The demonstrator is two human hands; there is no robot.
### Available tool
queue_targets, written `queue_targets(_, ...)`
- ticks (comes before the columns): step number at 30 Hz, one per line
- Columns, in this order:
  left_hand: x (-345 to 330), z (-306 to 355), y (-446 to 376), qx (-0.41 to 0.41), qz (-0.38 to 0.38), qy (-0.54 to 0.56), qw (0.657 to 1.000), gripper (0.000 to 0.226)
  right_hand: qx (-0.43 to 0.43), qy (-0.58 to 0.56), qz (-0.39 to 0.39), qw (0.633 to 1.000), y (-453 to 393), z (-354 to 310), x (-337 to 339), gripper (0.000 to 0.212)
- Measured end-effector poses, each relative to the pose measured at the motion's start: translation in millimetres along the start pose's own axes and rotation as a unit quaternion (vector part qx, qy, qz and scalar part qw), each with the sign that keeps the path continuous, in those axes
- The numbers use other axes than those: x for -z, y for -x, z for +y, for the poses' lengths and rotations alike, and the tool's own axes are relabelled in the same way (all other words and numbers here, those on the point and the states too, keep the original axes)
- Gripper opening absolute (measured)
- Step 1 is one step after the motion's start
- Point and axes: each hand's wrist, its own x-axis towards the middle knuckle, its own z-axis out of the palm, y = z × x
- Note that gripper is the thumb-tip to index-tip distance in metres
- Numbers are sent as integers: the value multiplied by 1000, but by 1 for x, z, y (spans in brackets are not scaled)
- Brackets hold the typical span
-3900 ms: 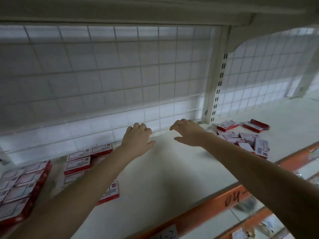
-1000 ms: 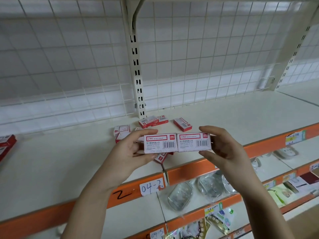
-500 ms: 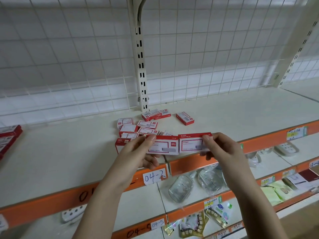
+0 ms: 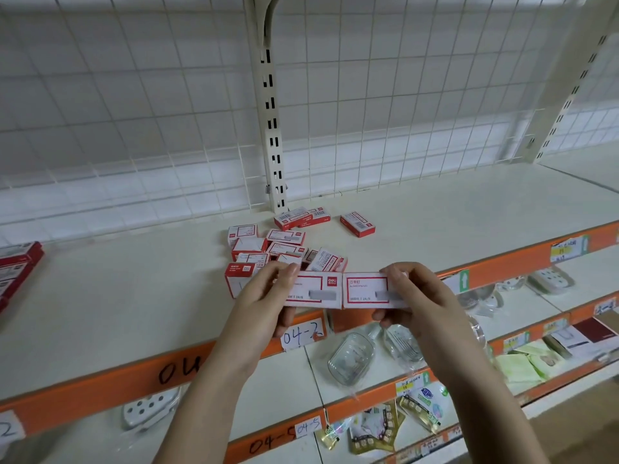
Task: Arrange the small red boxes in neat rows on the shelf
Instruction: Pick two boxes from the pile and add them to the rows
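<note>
Presently two small red boxes (image 4: 341, 291) are held end to end above the shelf (image 4: 117, 303) front edge; left hand (image 4: 264, 296) fingers grip the left box, right hand (image 4: 418, 296) fingers grip the right; loose boxes (image 4: 268, 246) lie jumbled just behind; another stack (image 4: 16, 262) sits far left.

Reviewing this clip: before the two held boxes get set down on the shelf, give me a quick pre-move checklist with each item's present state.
1. Left hand grips the left box: ok.
2. Right hand grips the right box: ok.
3. Held boxes end to end, faces level: ok.
4. Bare shelf left of the pile for a row: ok.
5. Loose pile already in rows: not ok, it lies scattered.
6. Boxes at the far left lined up: cannot tell, cut by the frame.
</note>
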Motion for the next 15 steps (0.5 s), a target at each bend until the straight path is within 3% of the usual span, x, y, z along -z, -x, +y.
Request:
queue_targets(3,1,-1,2,-26,-3,-19,999,19,17,2,-9,1000,3,3,-1,21)
queue_targets(7,7,0,8,-28,-63,-17,997,16,26,-3,-36,999,2,6,3,18)
queue_targets(10,14,-2,10,-35,-121,-44,991,31,5,10,-92,996,-1,9,10,32)
queue_targets(12,18,-5,9,-50,-119,-56,990,42,-12,43,-117,992,-4,10,14,39)
queue_targets(15,28,-8,8,-63,-82,-70,992,42,-22,60,-148,987,-9,10,8,43)
